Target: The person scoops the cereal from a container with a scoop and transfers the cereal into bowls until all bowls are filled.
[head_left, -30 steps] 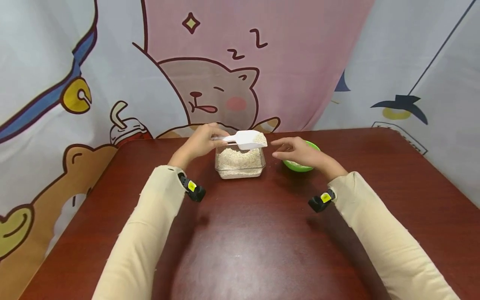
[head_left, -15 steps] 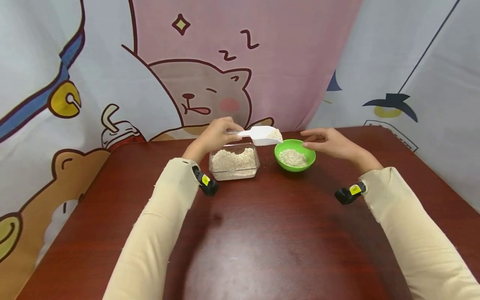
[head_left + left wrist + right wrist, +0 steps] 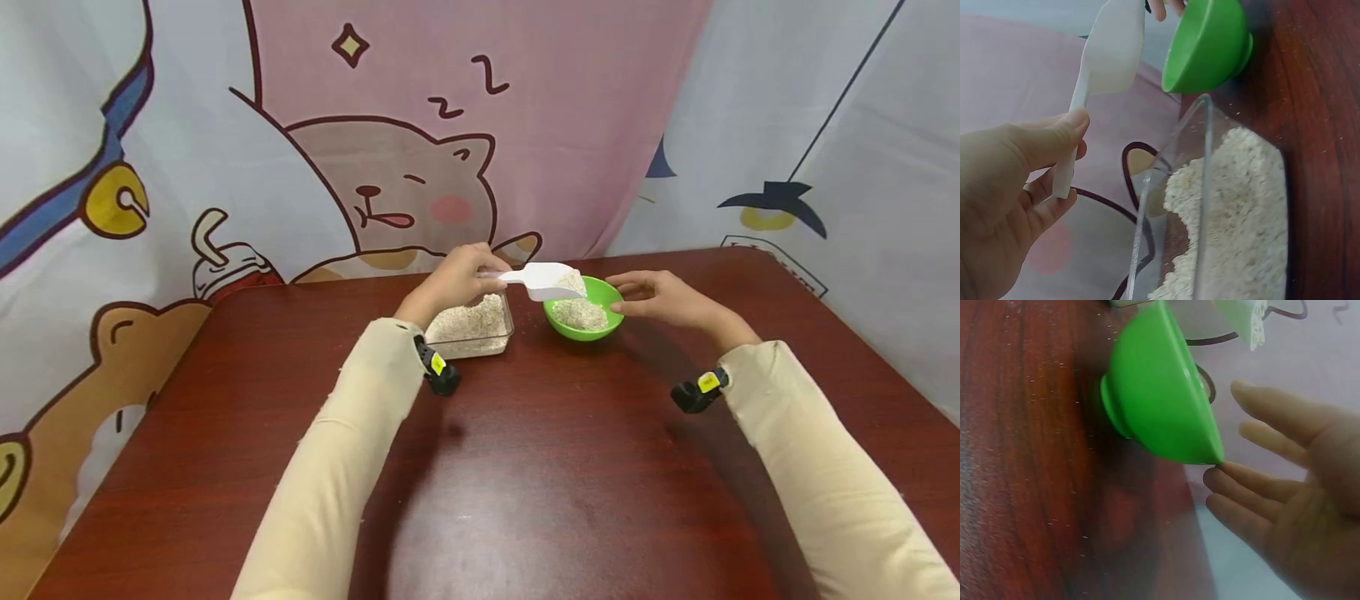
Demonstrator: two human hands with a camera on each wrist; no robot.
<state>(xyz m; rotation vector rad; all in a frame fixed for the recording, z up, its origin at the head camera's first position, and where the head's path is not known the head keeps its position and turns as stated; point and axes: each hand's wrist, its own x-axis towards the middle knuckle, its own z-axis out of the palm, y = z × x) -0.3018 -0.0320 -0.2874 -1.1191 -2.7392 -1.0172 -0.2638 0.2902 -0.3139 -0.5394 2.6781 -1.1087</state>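
From the head camera, the left hand [image 3: 453, 283] pinches the handle of a white scoop [image 3: 546, 281] whose bowl, loaded with pale flaky grain, hangs over the near-left rim of a green bowl [image 3: 584, 310] that already has a heap of the same grain in it. The right hand [image 3: 660, 297] lies beside the bowl's right edge with fingers stretched out and relaxed, the fingertips at or on the rim, gripping nothing. Just left of the bowl stands a clear container [image 3: 472, 327] partly filled with grain, its left part hidden behind the left wrist. All of it sits toward the far side of a dark red-brown counter [image 3: 540, 483], in front of a cartoon curtain [image 3: 405, 125]. In the left wrist camera, the left hand [image 3: 1010, 187] has thumb and curled fingers closed round the thin handle of the scoop [image 3: 1110, 50], which points away toward the green bowl [image 3: 1210, 44]; the clear container [image 3: 1222, 212] with its grain lies just beneath and beside the hand. In the right wrist camera, the right hand [image 3: 1297, 506] is spread wide, palm toward the green bowl [image 3: 1157, 403], one fingertip touching the rim and the others apart from it, while the tip of the scoop [image 3: 1244, 319] shows above the bowl's far side.
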